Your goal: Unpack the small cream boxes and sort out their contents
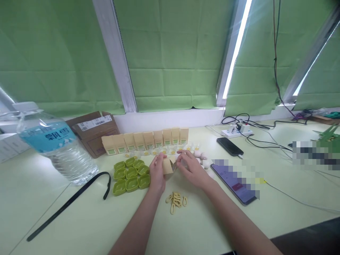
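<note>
My left hand (157, 175) is closed around a small tan cardboard box (167, 166), which lies on its side above the table. At the box's open right end, the curled fingers of my right hand (193, 169) touch a flap; what is inside is hidden. Left of my hands, several green square cups (131, 173) sit in a block. Loose pale-yellow loops (175, 202) lie in front. Behind my hands, small clear cups with yellow spots (172, 151) form a line, and white rounded pieces (206, 163) cluster beside my right hand. Similar tan boxes (148, 140) stand upright in a row farther back.
A large water bottle (62, 148) leans at the left, near a brown carton (92, 132) and a black strap (71, 203). On the right lie a black phone (230, 146), a larger phone with its screen lit (233, 182), a power strip (236, 131) and trailing cables.
</note>
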The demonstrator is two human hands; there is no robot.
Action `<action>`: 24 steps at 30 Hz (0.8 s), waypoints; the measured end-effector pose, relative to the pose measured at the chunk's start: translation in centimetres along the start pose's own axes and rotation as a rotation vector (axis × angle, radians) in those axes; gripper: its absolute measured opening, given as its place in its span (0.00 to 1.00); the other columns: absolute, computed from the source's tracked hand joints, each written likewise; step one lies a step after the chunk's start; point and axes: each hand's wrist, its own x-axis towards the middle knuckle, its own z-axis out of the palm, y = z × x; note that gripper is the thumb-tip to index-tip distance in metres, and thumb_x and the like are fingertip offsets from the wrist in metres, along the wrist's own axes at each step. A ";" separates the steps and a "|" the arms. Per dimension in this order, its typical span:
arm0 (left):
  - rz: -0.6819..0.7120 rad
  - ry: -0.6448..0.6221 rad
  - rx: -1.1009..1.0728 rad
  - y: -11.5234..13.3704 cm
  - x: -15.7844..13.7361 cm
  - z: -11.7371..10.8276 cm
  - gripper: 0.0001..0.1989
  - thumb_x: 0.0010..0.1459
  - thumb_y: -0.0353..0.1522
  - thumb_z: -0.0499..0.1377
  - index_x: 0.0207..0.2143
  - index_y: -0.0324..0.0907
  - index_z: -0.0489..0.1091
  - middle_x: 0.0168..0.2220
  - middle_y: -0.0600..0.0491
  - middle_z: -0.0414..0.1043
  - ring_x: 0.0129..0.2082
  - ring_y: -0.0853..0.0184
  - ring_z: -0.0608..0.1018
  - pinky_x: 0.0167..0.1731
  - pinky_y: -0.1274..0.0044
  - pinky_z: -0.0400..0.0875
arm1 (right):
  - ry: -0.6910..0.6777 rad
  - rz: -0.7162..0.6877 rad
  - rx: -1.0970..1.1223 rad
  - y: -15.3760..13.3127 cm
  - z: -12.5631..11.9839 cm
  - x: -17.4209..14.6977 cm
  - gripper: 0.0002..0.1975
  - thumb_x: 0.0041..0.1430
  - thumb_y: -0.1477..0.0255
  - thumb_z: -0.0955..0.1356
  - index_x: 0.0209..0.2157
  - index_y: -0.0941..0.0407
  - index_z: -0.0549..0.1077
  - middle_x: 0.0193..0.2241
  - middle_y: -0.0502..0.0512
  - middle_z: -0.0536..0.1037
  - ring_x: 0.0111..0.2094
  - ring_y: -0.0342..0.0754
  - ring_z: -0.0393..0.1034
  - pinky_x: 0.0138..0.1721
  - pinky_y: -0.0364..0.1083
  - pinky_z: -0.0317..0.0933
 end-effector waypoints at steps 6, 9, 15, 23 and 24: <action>0.024 -0.004 -0.022 -0.1 0.0 -0.1 0.22 0.44 0.48 0.69 0.30 0.40 0.70 0.26 0.58 0.68 0.24 0.72 0.71 0.25 0.80 0.67 | -0.001 0.015 -0.014 0.3 0.2 0.0 0.05 0.68 0.70 0.62 0.35 0.52 0.66 0.43 0.55 0.71 0.50 0.52 0.67 0.49 0.51 0.63; 0.020 0.034 -0.038 -0.2 0.3 -0.3 0.22 0.43 0.47 0.70 0.30 0.40 0.70 0.27 0.57 0.68 0.25 0.72 0.71 0.25 0.79 0.67 | -0.010 0.033 -0.034 0.1 0.3 -0.1 0.05 0.67 0.71 0.62 0.35 0.53 0.68 0.37 0.53 0.69 0.39 0.50 0.67 0.43 0.49 0.63; 0.025 0.080 -0.059 -0.3 0.6 -0.4 0.22 0.43 0.47 0.70 0.30 0.40 0.71 0.29 0.56 0.69 0.26 0.72 0.71 0.26 0.79 0.67 | -0.086 0.043 -0.048 -0.3 0.0 -0.1 0.09 0.67 0.70 0.62 0.40 0.52 0.74 0.35 0.52 0.67 0.38 0.50 0.67 0.44 0.51 0.62; 0.022 0.096 -0.069 -0.1 0.5 -0.3 0.22 0.41 0.47 0.70 0.29 0.39 0.72 0.28 0.56 0.69 0.26 0.72 0.71 0.26 0.79 0.66 | -0.086 0.034 -0.054 0.2 0.2 -0.1 0.13 0.68 0.68 0.61 0.48 0.49 0.76 0.37 0.55 0.72 0.40 0.52 0.68 0.45 0.53 0.64; 0.018 0.096 -0.071 -0.1 0.4 -0.3 0.22 0.41 0.47 0.70 0.29 0.39 0.71 0.28 0.56 0.69 0.26 0.72 0.71 0.26 0.79 0.66 | -0.080 0.034 -0.054 0.3 0.2 -0.1 0.13 0.69 0.68 0.61 0.48 0.49 0.75 0.37 0.55 0.72 0.40 0.52 0.68 0.45 0.53 0.64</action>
